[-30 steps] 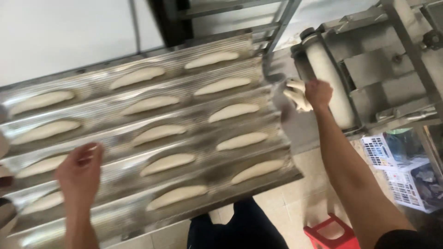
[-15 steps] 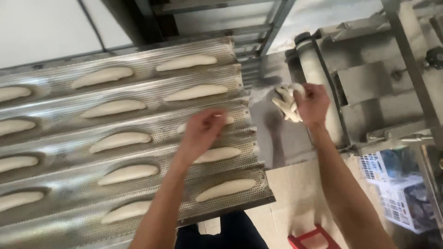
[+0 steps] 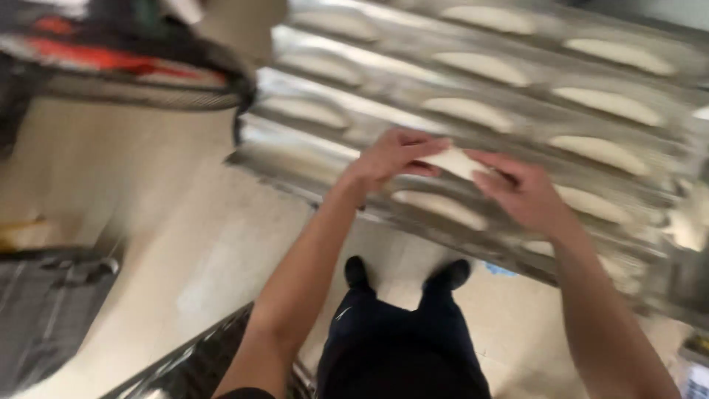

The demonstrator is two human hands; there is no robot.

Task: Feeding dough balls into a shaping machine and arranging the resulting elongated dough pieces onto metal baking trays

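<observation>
Pale, cream-coloured floor (image 3: 148, 222) fills the lower left of the view, smooth and slightly glossy, with the person's 2 dark shoes (image 3: 402, 273) planted on it below the work. Above the floor runs a long corrugated metal tray (image 3: 295, 159), silvery and reflective, its channels slanting from upper left to lower right across the frame. Shaped dough pieces (image 3: 473, 111) lie lengthwise in the channels, pale ovals set apart from one another; at least 8 show, blurred by motion.

Over the near channels both hands meet on 1 dough piece (image 3: 452, 161). Left hand (image 3: 391, 159) has its fingers curled over the piece's left end, pinching it. Right hand (image 3: 524, 193) has its fingers stretched along the piece's right end, touching it from that side; whether it clamps or only rests there cannot be told. This piece sits just above the tray, between the 2 hands, with another dough oval in the channel right beneath it.

At upper left hangs a dark, blurred object with red and white patches (image 3: 125, 59), too smeared to identify. A dark, ribbed shape (image 3: 44, 310) occupies the lower left corner, and a shiny metal edge (image 3: 185, 355) crosses the bottom beside the left forearm.
</observation>
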